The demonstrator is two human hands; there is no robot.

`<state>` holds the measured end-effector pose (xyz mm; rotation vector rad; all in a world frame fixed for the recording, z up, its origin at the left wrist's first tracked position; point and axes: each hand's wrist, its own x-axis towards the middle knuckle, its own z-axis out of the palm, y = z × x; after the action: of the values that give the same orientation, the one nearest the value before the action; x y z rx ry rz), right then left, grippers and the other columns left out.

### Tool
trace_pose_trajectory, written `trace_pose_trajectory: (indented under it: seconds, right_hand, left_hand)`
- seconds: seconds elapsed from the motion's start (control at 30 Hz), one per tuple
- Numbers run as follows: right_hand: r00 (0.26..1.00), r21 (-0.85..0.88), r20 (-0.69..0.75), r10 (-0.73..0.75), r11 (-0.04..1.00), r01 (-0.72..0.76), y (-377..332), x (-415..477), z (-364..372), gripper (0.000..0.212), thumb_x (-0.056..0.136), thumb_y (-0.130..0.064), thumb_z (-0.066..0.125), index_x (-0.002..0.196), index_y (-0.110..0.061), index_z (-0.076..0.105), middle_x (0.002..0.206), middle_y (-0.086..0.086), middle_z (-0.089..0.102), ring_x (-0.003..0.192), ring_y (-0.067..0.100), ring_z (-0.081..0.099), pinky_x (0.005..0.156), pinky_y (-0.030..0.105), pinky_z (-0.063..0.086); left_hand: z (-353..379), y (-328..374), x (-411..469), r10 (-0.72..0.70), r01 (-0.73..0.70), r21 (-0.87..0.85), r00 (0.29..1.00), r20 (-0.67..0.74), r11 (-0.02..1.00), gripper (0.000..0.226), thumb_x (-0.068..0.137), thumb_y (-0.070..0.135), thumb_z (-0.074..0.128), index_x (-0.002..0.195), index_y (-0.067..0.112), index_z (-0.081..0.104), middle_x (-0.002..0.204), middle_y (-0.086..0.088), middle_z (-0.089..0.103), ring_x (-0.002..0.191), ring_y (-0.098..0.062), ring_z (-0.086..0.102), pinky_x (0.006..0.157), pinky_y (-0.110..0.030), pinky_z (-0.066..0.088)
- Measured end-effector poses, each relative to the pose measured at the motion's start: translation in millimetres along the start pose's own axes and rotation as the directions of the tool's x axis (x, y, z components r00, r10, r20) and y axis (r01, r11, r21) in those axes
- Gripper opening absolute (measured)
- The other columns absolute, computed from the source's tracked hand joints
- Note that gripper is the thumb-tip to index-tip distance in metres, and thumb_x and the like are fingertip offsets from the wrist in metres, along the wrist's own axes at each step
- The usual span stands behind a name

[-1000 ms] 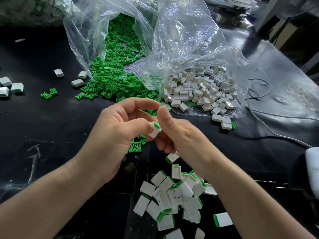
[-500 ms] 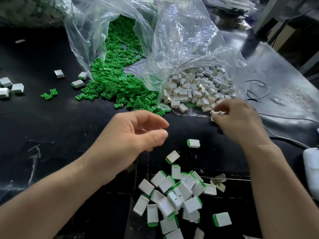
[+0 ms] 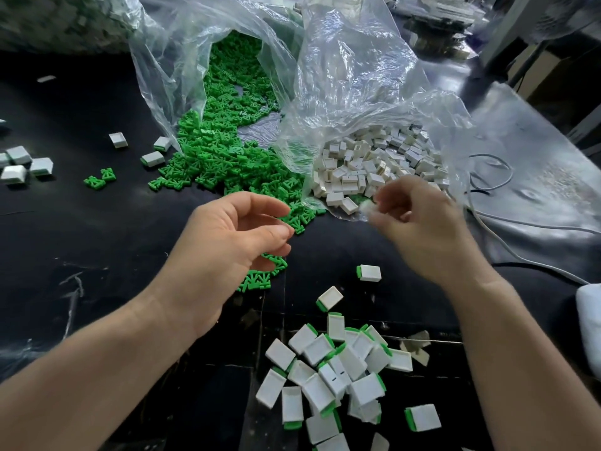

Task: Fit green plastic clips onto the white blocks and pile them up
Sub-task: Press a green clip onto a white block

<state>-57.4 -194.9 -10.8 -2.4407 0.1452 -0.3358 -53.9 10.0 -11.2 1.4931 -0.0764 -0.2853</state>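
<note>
Pinching a white block (image 3: pixel 367 208) between thumb and fingertips, the right hand (image 3: pixel 422 229) was motion-blurred at the mouth of the block bag (image 3: pixel 357 76), a clear plastic bag holding the block heap (image 3: pixel 374 164) of unfitted white blocks. The left hand (image 3: pixel 234 245) hovered over the black worktop (image 3: pixel 97 239), its grip loosely curled, with thumb and fingertips apart. It was just above a few loose clips (image 3: pixel 260 279). The clip heap (image 3: pixel 227 164) of green clips spilled from the clip bag (image 3: pixel 169 60), also clear plastic, left of the block heap. The fitted pile (image 3: pixel 331 369), white blocks each showing a green clip at one end, lay nearest the person, between the forearms. One single fitted block (image 3: pixel 369 273) lay apart, beyond that pile. Stray blocks (image 3: pixel 19 164) lay at far left.
</note>
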Motion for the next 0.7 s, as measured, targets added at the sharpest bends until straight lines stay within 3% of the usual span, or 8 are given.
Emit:
trace_pose_trajectory:
  seconds: [0.1, 0.2, 0.37, 0.43, 0.57, 0.7]
  right_hand:
    - [0.976, 0.159, 0.111, -0.187, 0.973, 0.168, -31.2, -17.9, 19.6, 0.028, 0.074, -0.014, 0.072, 0.081, -0.03, 0.05, 0.078, -0.011, 0.058, 0.071, 0.005, 0.054, 0.067, 0.014, 0.042]
    - [0.937, 0.234, 0.132, -0.324, 0.929, 0.288, -43.1, -30.7, 34.0, 0.028, 0.072, -0.013, 0.074, 0.083, -0.024, 0.051, 0.079, -0.006, 0.059, 0.072, 0.009, 0.054, 0.066, 0.022, 0.045]
    - [0.946, 0.294, 0.165, -0.278, 0.93, 0.222, -39.9, -27.5, 33.6, 0.017, 0.074, -0.02, 0.074, 0.085, -0.021, 0.06, 0.078, -0.013, 0.059, 0.072, -0.002, 0.055, 0.067, 0.011, 0.043]
    - [0.949, 0.223, 0.185, -0.255, 0.951, 0.213, -37.8, -24.9, 34.4, 0.014, 0.079, -0.02, 0.07, 0.092, -0.017, 0.068, 0.081, -0.011, 0.061, 0.074, -0.003, 0.054, 0.07, 0.01, 0.04]
    - [0.891, 0.054, 0.346, -0.293, 0.955, 0.293, -39.7, -29.8, 45.1, 0.031, 0.085, -0.019, 0.063, 0.116, -0.023, 0.063, 0.102, 0.001, 0.058, 0.096, 0.018, 0.052, 0.083, 0.033, 0.042]
    - [0.849, -0.12, 0.424, -0.315, 0.91, 0.397, -39.1, -31.3, 50.4, 0.03, 0.087, -0.025, 0.059, 0.117, -0.028, 0.061, 0.108, 0.0, 0.054, 0.105, 0.02, 0.046, 0.086, 0.031, 0.036]
  left_hand:
    - [0.3, -1.0, 0.1, -0.001, 0.001, 0.02, 1.0, 0.016, 1.0, 0.012, 0.075, 0.009, 0.066, 0.083, 0.018, 0.064, 0.074, -0.002, 0.068, 0.06, -0.009, 0.066, 0.051, -0.017, 0.05]
    - [-0.8, -2.1, -0.1, 0.006, -0.01, 0.076, 0.998, 0.058, 0.997, 0.026, 0.06, 0.021, 0.07, 0.085, 0.016, 0.065, 0.074, -0.004, 0.069, 0.059, -0.01, 0.063, 0.048, -0.018, 0.05]
    - [-1.2, -2.7, 2.1, 0.063, -0.063, 0.003, 0.997, -0.035, 0.998, 0.015, 0.071, 0.001, 0.068, 0.078, 0.014, 0.064, 0.062, 0.003, 0.065, 0.055, -0.007, 0.062, 0.051, -0.017, 0.051]
    - [-1.2, -1.6, 3.4, 0.078, -0.084, -0.077, 0.993, -0.085, 0.993, 0.017, 0.072, -0.004, 0.065, 0.078, 0.012, 0.063, 0.066, 0.0, 0.064, 0.059, -0.009, 0.063, 0.055, -0.018, 0.053]
    - [-1.2, 0.4, 2.4, 0.087, -0.098, -0.106, 0.991, -0.099, 0.99, 0.023, 0.074, -0.011, 0.062, 0.077, 0.012, 0.063, 0.066, 0.001, 0.064, 0.064, -0.013, 0.064, 0.058, -0.018, 0.054]
    - [-2.0, 0.9, 1.8, 0.091, -0.101, -0.094, 0.99, -0.106, 0.99, 0.025, 0.073, -0.012, 0.062, 0.077, 0.013, 0.063, 0.07, -0.002, 0.063, 0.065, -0.017, 0.062, 0.057, -0.02, 0.055]
